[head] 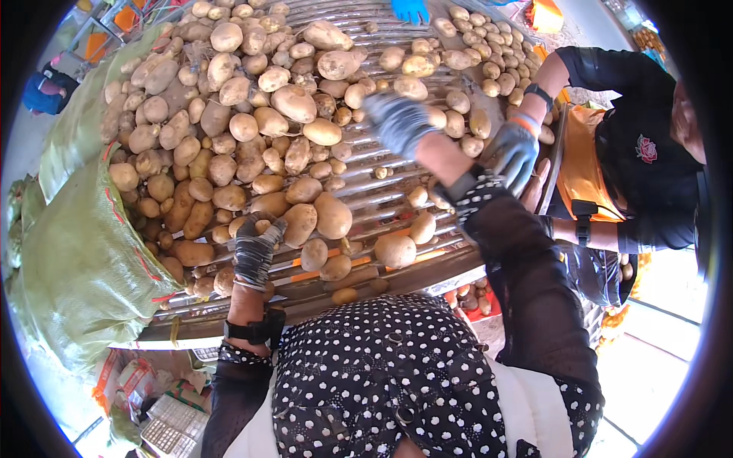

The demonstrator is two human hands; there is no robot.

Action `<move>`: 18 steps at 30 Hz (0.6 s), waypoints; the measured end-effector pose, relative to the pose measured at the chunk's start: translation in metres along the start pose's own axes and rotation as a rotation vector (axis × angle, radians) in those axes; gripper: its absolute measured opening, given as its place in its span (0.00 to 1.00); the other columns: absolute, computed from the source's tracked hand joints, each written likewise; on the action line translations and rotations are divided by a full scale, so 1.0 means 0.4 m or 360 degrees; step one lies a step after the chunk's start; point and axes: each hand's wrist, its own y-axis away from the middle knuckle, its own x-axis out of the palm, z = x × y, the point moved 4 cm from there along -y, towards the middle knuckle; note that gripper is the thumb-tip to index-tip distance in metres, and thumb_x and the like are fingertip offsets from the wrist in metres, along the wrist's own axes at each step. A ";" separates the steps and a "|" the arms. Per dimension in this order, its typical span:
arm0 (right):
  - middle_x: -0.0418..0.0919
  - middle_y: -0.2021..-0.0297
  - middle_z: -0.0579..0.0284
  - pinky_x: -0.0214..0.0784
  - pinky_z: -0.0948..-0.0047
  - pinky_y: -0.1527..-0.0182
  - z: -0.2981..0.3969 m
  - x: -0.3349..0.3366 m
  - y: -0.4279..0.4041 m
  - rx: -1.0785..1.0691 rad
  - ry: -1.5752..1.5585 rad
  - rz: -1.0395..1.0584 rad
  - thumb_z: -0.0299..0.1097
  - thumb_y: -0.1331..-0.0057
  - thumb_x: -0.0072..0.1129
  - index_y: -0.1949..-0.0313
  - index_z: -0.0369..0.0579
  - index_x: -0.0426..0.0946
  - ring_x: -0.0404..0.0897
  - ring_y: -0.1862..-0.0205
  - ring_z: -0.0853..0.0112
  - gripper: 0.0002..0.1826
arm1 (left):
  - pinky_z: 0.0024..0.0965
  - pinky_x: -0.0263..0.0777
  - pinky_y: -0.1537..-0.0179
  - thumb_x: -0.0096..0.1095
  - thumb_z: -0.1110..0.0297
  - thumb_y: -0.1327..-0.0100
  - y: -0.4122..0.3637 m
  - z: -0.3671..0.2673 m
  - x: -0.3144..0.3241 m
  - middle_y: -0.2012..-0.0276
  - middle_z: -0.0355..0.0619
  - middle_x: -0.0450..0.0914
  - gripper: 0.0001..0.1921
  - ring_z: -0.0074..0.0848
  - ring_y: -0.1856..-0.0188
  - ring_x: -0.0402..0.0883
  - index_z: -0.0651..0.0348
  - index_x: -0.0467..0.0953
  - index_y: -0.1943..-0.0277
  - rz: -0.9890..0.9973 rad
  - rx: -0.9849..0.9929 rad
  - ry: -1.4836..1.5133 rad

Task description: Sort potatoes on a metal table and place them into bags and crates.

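Observation:
My left hand (257, 249), in a dark striped work glove, is at the near edge of a large heap of potatoes (229, 91). Its thumb and fingers curl around a small potato (262, 226). Two larger potatoes (332, 216) lie just right of it. My right hand (399, 125), in a grey-and-white glove, is blurred by motion over the slatted metal sorting rack (366, 149). Potatoes lie close by its fingertips, and whether it holds one is hidden by the blur. A big round potato (395, 251) rests on the slats near my body.
A green woven sack (91, 252) lies at the left with its mouth toward the heap. At the right stands a co-worker (641, 149), whose grey-gloved hand (512, 151) is close to my right forearm. Another person's blue glove (410, 10) shows at the far edge. Small potatoes (498, 46) are piled far right.

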 end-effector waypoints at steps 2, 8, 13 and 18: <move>0.81 0.64 0.46 0.74 0.57 0.56 0.124 0.053 -0.025 -0.0167 -0.0157 -0.0287 0.35 0.40 0.56 0.55 0.45 0.74 0.81 0.58 0.54 0.14 | 0.22 0.68 0.74 0.72 0.65 0.43 0.003 -0.001 0.001 0.72 0.38 0.78 0.14 0.16 0.73 0.73 0.64 0.78 0.60 0.0009 -0.0032 0.0012; 0.76 0.57 0.43 0.74 0.55 0.57 0.181 0.107 -0.022 0.0222 -0.0127 -0.0458 0.25 0.42 0.55 0.53 0.46 0.74 0.80 0.57 0.52 0.15 | 0.26 0.73 0.70 0.73 0.66 0.45 0.007 -0.023 0.000 0.73 0.39 0.79 0.14 0.20 0.72 0.75 0.64 0.78 0.60 -0.0026 0.0037 -0.0241; 0.77 0.58 0.48 0.74 0.59 0.54 0.087 0.031 0.116 -0.0129 0.0227 0.0027 0.29 0.44 0.62 0.53 0.48 0.75 0.80 0.57 0.54 0.17 | 0.25 0.73 0.69 0.73 0.67 0.45 0.012 -0.020 0.009 0.72 0.40 0.80 0.13 0.20 0.71 0.75 0.64 0.77 0.62 -0.0062 0.0044 -0.0111; 0.77 0.54 0.52 0.72 0.59 0.51 0.032 -0.044 0.115 -0.0052 0.0368 0.0507 0.39 0.44 0.66 0.48 0.51 0.75 0.79 0.57 0.55 0.24 | 0.28 0.74 0.67 0.72 0.67 0.45 0.007 -0.013 0.018 0.71 0.43 0.80 0.15 0.23 0.70 0.76 0.67 0.77 0.60 -0.0076 0.0124 -0.0226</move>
